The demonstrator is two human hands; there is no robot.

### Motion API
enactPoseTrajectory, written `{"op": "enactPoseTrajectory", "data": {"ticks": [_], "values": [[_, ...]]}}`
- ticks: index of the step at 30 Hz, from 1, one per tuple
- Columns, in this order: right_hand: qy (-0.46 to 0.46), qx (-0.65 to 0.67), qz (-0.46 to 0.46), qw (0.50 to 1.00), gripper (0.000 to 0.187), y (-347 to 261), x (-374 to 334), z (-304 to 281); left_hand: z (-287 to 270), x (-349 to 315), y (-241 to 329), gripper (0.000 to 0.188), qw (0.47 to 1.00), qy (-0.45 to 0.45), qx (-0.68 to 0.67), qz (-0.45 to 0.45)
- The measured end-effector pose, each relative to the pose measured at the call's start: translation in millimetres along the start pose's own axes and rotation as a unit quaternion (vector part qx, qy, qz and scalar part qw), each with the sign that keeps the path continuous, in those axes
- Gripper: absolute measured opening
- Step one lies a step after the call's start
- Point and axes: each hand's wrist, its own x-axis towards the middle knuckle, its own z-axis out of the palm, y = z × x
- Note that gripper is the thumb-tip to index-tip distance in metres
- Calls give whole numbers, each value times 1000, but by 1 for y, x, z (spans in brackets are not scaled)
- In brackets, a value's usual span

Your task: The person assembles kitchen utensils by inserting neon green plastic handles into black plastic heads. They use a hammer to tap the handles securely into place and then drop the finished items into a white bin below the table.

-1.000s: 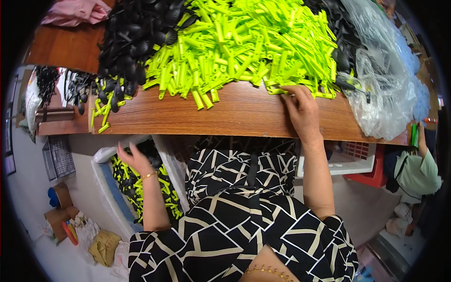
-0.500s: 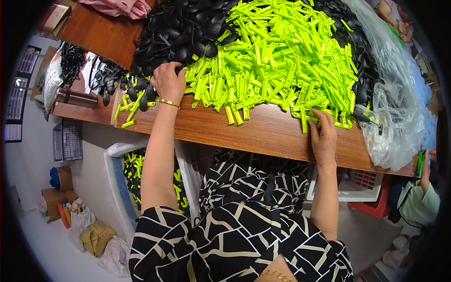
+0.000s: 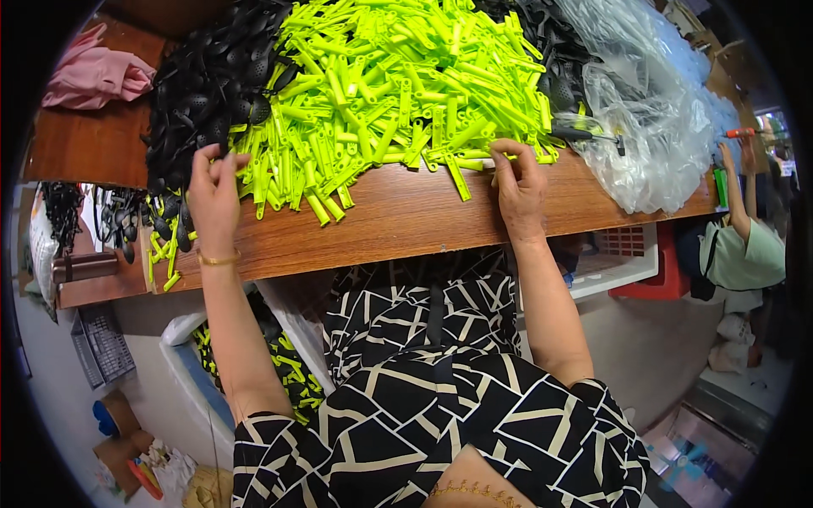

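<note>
Many black pieces (image 3: 216, 80) and clear plastic (image 3: 652, 161) flank the lime-green heap (image 3: 398, 93).

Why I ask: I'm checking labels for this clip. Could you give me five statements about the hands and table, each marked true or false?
1. The left hand is by the black pile. True.
2. The right hand is at the far edge of the green pile. False: it is at the near edge.
3. The bracelet is on the right wrist. False: it is on the left wrist.
4. Clear plastic lies right of the green pile. True.
5. The pink cloth is at the right end of the table. False: it is at the left.
</note>
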Motion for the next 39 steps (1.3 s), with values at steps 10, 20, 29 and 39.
{"op": "enactPoseTrajectory", "data": {"ticks": [10,20,29,39], "values": [[39,488,226,842,28,15,6,-33,135,-140,95,44,787,-342,-462,-223],[-82,187,125,971,28,-9,-9,-38,153,-137,114,38,797,-367,-429,-212],[-341,-88,-115,929,35,-67,-3,-38,144,-142,126,26,835,-383,-344,-195],[-377,-112,-115,912,37,-86,-9,-44,136,-143,126,17,834,-396,-321,-214]]}}
